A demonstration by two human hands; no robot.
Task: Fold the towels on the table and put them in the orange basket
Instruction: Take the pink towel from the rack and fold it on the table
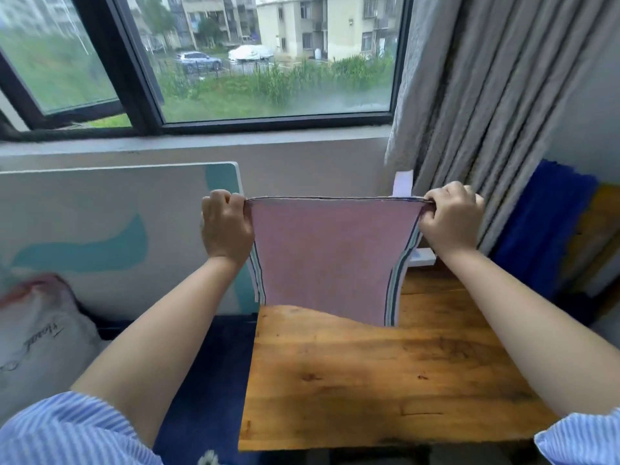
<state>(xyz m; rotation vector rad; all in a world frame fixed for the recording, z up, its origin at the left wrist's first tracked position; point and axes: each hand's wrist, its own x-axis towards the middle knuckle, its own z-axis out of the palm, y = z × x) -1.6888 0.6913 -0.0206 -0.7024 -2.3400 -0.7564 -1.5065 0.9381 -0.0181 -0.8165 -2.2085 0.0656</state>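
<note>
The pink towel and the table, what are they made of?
The pink towel looks like soft woven cloth, maybe cotton: it hangs limp between the left hand and the right hand, with a matte surface and striped side edges. The table looks like solid wood with a smooth, slightly glossy finish: grain lines, dark knots and a wavy natural edge show.

Pink towel [330,256] at 12 o'clock, matt woven cloth with striped edging; table [385,380] at 6 o'clock, varnished wood with visible grain and a soft sheen; curtain [476,95] at 2 o'clock, grey textured fabric; blue towel [536,229] at 3 o'clock, plush cloth.
</note>
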